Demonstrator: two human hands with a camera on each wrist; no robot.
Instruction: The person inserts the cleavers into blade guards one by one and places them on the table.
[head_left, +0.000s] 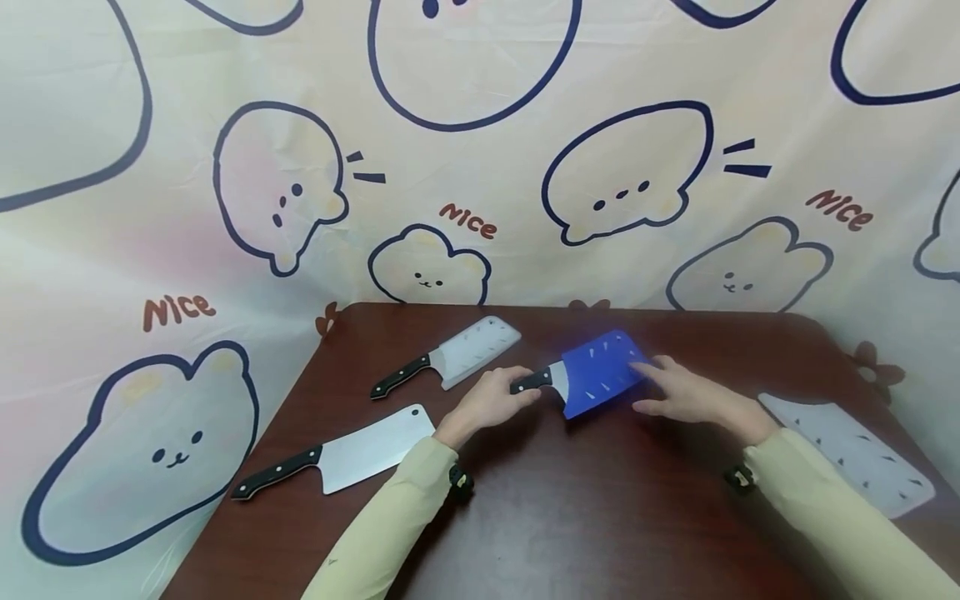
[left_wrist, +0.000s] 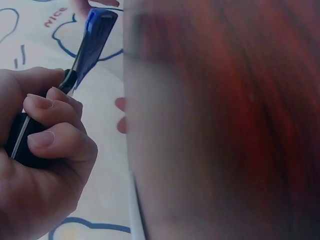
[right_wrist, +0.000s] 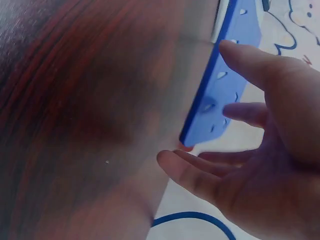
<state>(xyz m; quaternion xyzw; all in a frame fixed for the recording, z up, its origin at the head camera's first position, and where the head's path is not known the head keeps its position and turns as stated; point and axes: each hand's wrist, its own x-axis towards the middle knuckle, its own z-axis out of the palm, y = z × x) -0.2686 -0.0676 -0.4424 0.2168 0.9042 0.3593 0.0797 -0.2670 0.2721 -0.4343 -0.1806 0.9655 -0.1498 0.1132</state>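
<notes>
My left hand (head_left: 486, 398) grips the black handle of a cleaver (head_left: 532, 381), its fingers curled round it in the left wrist view. A blue blade cover (head_left: 602, 377) with small slots hides most of that cleaver's blade; only a strip of steel by the handle shows. The covered cleaver is held tilted over the table. At the cover's right end is my right hand (head_left: 684, 394), its fingers spread and the fingertips overlapping the blue surface. In the right wrist view the thumb and fingers (right_wrist: 245, 62) lie loosely about the cover, not closed on it.
A smaller cleaver in a white cover (head_left: 480, 350) lies at the back left of the brown table (head_left: 570, 517). A bare large cleaver (head_left: 375, 446) lies nearer, beside my left forearm. An empty white blade cover (head_left: 851, 454) lies at the right edge. A printed cloth (head_left: 465, 167) hangs behind.
</notes>
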